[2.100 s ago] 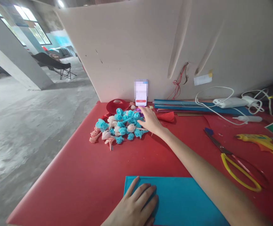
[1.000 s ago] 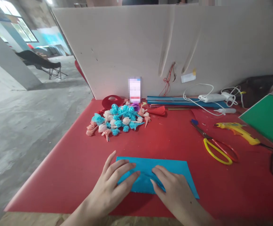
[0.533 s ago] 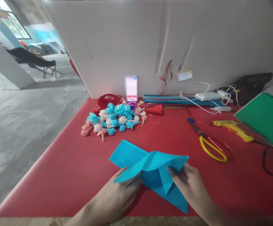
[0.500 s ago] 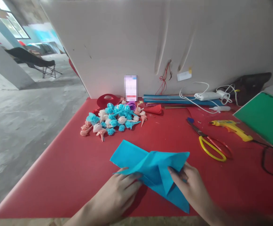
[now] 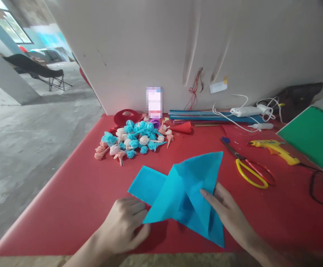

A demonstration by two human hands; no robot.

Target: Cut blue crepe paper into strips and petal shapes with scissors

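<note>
My right hand (image 5: 228, 207) pinches a folded sheet of bright blue paper (image 5: 175, 193) at its right side, thumb on top and the other fingers behind. The sheet is bent upward, with one corner pointing up and another reaching left. Beneath it a flat blue piece (image 5: 148, 183) shows at the upper left on the red tabletop; whether the two are joined I cannot tell. My left hand (image 5: 128, 222) rests near the left corner of the sheet, fingers loosely bent and thumb apart, with no clear grip on it.
A pile of blue, white and pink paper flowers (image 5: 133, 139) lies behind the paper. Scissors (image 5: 247, 170), a yellow glue gun (image 5: 275, 148) and a green board (image 5: 314, 141) are to the right. A phone (image 5: 154, 104) leans against the wall. White cables (image 5: 244, 111) lie at the back.
My left hand has drawn back left, off the paper. The sheet's upper right corner has risen, and more of its left part shows. My right hand keeps its pinch.
</note>
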